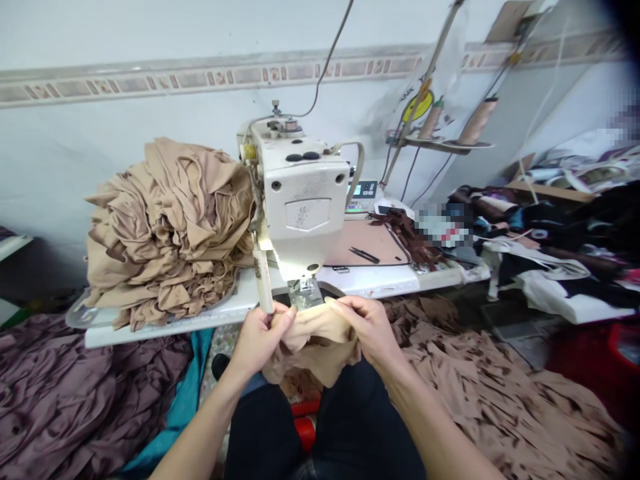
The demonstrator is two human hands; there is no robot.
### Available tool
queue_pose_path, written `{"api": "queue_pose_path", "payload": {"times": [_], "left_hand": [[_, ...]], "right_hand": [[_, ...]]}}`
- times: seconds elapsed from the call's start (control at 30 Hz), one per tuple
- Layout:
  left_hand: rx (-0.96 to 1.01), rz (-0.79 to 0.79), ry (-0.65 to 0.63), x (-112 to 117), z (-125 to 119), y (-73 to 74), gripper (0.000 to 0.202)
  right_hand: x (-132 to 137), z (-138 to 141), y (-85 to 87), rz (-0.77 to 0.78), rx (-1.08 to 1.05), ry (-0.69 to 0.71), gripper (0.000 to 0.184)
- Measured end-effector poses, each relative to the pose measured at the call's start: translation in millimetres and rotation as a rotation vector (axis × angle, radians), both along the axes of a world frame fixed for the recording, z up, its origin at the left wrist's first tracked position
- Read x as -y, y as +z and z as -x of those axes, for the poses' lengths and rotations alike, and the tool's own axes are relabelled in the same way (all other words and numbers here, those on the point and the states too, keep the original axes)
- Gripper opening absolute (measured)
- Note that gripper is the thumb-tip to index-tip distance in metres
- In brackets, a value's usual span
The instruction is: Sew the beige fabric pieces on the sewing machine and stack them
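Left hand (263, 340): fingers curled, pinching beige knit fabric (313, 340).
Right hand (367, 327): same pinch, fabric apparently stretched between hands to control the edge.
Fabric location: bottom centre, just before presser foot (304, 293) of sewing machine (300, 193).
Nearby: beige fabric pile (165, 233), left of machine.

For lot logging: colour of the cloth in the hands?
Plain beige cloth, best seen in the head view.
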State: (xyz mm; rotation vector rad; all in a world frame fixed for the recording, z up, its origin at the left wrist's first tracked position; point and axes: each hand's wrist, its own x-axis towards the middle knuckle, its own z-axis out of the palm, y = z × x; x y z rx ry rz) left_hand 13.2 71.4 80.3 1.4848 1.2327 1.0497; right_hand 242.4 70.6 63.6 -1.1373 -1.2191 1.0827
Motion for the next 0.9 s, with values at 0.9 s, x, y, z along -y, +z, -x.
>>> {"api": "queue_pose_path", "payload": {"times": [0.9], "left_hand": [[0.292, -0.002, 0.085, -37, -26, -10.1, 0.047]], "right_hand": [[-37, -13, -8.8, 0.018, -0.084, -0.122, 0.034]]}}
